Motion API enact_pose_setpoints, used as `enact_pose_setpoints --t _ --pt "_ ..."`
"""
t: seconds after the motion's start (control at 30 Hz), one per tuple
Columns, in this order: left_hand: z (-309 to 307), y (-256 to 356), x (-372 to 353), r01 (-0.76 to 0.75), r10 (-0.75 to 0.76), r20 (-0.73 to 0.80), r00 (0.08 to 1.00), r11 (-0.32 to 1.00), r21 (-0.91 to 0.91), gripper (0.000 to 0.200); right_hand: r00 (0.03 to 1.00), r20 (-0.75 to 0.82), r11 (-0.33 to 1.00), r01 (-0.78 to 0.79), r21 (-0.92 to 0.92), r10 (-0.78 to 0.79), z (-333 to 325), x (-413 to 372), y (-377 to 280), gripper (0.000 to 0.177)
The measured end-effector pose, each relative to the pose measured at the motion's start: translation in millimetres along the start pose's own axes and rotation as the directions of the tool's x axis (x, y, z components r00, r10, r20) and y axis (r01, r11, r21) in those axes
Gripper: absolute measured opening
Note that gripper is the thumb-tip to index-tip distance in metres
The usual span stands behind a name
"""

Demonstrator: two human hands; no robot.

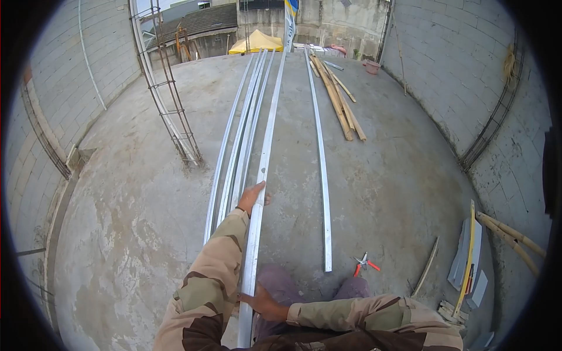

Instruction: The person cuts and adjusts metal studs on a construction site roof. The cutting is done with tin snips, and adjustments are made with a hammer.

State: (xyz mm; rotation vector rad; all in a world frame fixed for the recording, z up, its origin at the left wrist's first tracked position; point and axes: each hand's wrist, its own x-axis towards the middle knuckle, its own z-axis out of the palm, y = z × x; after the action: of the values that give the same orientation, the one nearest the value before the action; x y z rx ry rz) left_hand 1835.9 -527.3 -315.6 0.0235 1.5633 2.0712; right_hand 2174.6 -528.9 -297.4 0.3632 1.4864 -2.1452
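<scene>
A long galvanized steel channel runs from near my body toward the far end of the floor. My left hand is closed around it farther out, just below a dark hole in its face. Closer to my lap, my right hand grips the same channel, with the fingers partly hidden. Several similar steel channels lie side by side on the concrete to the left. Another single channel lies apart on the right. Red-handled snips rest open on the floor near my right knee.
Bamboo or wooden poles lie farther out at right. A rebar column cage stands at left. Near the right wall are a yellow level-like bar, pale boards and bamboo poles. A pinkish bucket sits at the back.
</scene>
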Motion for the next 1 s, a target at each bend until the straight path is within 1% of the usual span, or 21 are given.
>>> enact_pose_setpoints --t 0.03,0.1,0.13,0.2,0.27,0.3,0.37,0.4,0.47,0.5,0.53,0.57,0.63,0.67,0.7,0.73,0.77,0.83,0.87,0.93,1.0 --pt "-4 3 17 -0.011 0.011 0.003 1.000 1.000 0.001 0.045 1.000 0.002 1.000 0.010 -0.006 -0.010 4 11 -10 0.064" --pt "-8 14 36 -0.021 0.020 0.007 1.000 0.997 0.074 0.056 0.893 -0.412 0.983 0.171 -0.064 -0.182 10 44 -22 0.053" --pt "-15 11 30 -0.019 0.019 0.001 1.000 0.997 0.074 0.056 0.874 -0.428 0.973 0.217 -0.084 -0.232 7 64 -26 0.050" --pt "-34 4 -11 -0.257 0.247 0.117 0.962 0.963 0.085 0.069 0.865 -0.441 0.970 0.236 -0.064 -0.240 -9 110 -29 0.048" --pt "-56 -11 -95 -0.089 0.114 -0.134 0.984 0.979 0.182 0.079 0.849 -0.475 0.970 0.234 -0.057 -0.233 -25 160 -16 0.043" --pt "-76 -28 -136 -0.048 0.084 -0.128 0.988 0.965 0.259 0.085 0.815 -0.514 0.962 0.258 -0.091 -0.268 -33 185 -5 0.038" --pt "-88 -54 -254 0.051 -0.003 -0.159 0.987 0.952 0.301 0.085 0.774 -0.533 0.938 0.309 -0.155 -0.342 -42 208 24 0.043" --pt "-99 -78 -309 0.184 -0.144 -0.157 0.977 0.943 0.276 0.087 0.780 -0.513 0.931 0.339 -0.136 -0.359 -47 215 32 0.047" --pt "-108 -118 -411 0.498 -0.497 -0.044 0.867 0.855 0.143 0.084 0.876 -0.433 0.956 0.277 0.094 -0.212 -47 207 25 0.043" --pt "-129 -174 -452 0.564 -0.561 -0.056 0.826 0.819 0.107 0.083 0.881 -0.425 0.957 0.273 0.102 -0.206 -45 202 16 0.043" --pt "-124 -174 -464 0.572 -0.568 -0.066 0.821 0.814 0.100 0.083 0.929 -0.347 0.956 0.211 0.205 -0.131 -45 198 3 0.038" --pt "-106 -172 -483 0.558 -0.524 -0.201 0.828 0.807 0.194 0.083 0.964 -0.260 0.945 0.134 0.298 -0.054 -41 191 -7 0.032" --pt "-58 -149 -511 0.534 -0.362 -0.434 0.825 0.751 0.388 0.084 0.964 -0.254 0.926 0.162 0.340 -0.076 -28 192 -17 0.028" --pt "-38 -132 -523 0.532 -0.259 -0.525 0.811 0.700 0.476 0.085 0.961 -0.258 0.904 0.199 0.378 -0.104 -23 193 -20 0.023" --pt "-18 -94 -520 0.500 -0.101 -0.512 0.853 0.442 0.745 0.079 0.966 -0.194 0.897 0.234 0.374 -0.171 -19 195 -23 0.024" --pt "-42 -63 -519 0.461 -0.377 -0.268 0.887 0.671 0.581 0.078 0.964 -0.126 0.893 0.266 0.362 -0.236 -16 196 -31 0.025" --pt "-25 -17 -521 0.459 -0.363 -0.289 0.886 0.594 0.661 0.071 0.975 -0.055 0.866 0.217 0.450 -0.216 -6 180 -52 0.024" --pt "-60 14 -535 0.368 -0.263 -0.266 0.928 0.763 0.532 0.062 0.969 0.110 0.853 0.136 0.503 -0.219 16 153 -94 0.030" --pt "-56 58 -538 0.359 -0.235 -0.275 0.932 0.687 0.632 0.059 0.953 0.199 0.872 0.109 0.478 -0.229 29 136 -111 0.038" --pt "-55 131 -549 0.272 -0.157 -0.238 0.958 0.750 0.602 0.049 0.868 0.417 0.858 0.020 0.513 -0.270 66 93 -144 0.036" --pt "-59 192 -559 0.274 -0.140 -0.248 0.959 0.692 0.668 0.044 0.745 0.608 0.860 -0.093 0.501 -0.274 108 48 -167 0.040"
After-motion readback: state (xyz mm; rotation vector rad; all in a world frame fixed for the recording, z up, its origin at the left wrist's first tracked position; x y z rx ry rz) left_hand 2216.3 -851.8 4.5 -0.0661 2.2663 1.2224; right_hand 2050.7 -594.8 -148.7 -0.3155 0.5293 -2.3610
